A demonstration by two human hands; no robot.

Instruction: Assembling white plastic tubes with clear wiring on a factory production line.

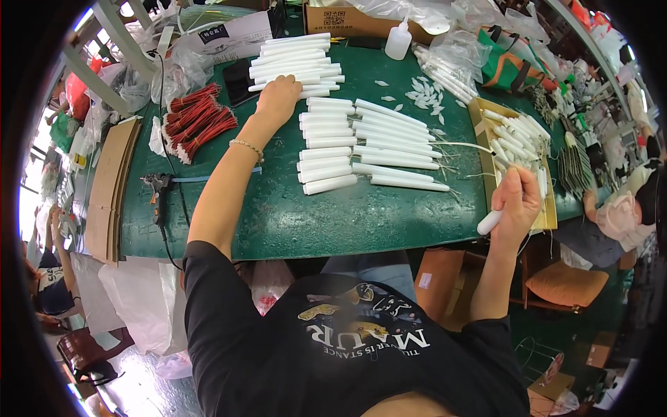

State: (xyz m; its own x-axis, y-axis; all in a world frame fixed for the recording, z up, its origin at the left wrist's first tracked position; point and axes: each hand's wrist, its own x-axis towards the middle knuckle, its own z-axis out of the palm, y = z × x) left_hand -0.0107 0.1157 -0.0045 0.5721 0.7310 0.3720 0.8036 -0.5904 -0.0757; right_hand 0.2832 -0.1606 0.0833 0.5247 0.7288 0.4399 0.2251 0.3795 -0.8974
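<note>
My left hand (277, 97) reaches far across the green table (292, 215) and rests with fingers closed on the near edge of a stack of white plastic tubes (292, 59). My right hand (520, 201) is at the table's right edge, closed around one white tube (490, 222) with thin wires trailing from its far end. Rows of short white tubes (326, 153) and longer wired tubes (396, 142) lie between the two hands.
A bundle of red wires (198, 121) and a glue gun (158, 191) lie at left beside cardboard sheets (111, 181). A gold tray (479, 115) of white pieces, flame-shaped tips (425, 94), a squeeze bottle (399, 40), a phone (237, 80) and a box (351, 21) stand farther off.
</note>
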